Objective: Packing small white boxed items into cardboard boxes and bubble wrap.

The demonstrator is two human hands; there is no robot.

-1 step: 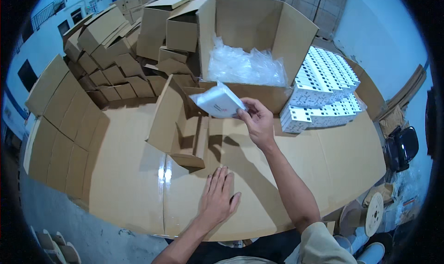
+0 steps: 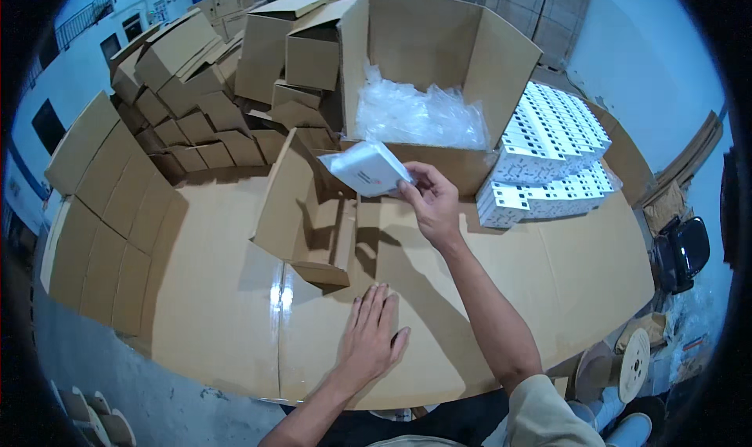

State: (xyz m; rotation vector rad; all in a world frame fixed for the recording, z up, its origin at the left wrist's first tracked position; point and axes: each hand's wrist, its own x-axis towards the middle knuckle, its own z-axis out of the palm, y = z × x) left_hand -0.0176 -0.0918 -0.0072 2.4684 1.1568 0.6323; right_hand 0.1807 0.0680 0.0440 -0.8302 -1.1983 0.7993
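Between the thumb and fingers of my right hand (image 2: 435,204) is a white box in a clear plastic bag (image 2: 371,170), held by its right end. It hangs in the air, tilted, above the right side of an open cardboard box (image 2: 283,212). That brown box has its flaps up, and cardboard shows inside it. My left hand (image 2: 371,326) lies flat, palm down, on the cardboard-covered table (image 2: 219,306), just in front of the open box. Its fingers are stretched out and hold nothing.
Behind stands a large carton (image 2: 423,36) containing crumpled clear plastic bags (image 2: 419,114). White boxes with dark squares (image 2: 540,145) are stacked at the right. Folded cardboard boxes (image 2: 207,118) pile up at the back left, and closed brown boxes (image 2: 110,228) line the left edge.
The bagged white box has turned slightly in my right hand, its face now tipped a little differently. My left hand stays flat on the table.
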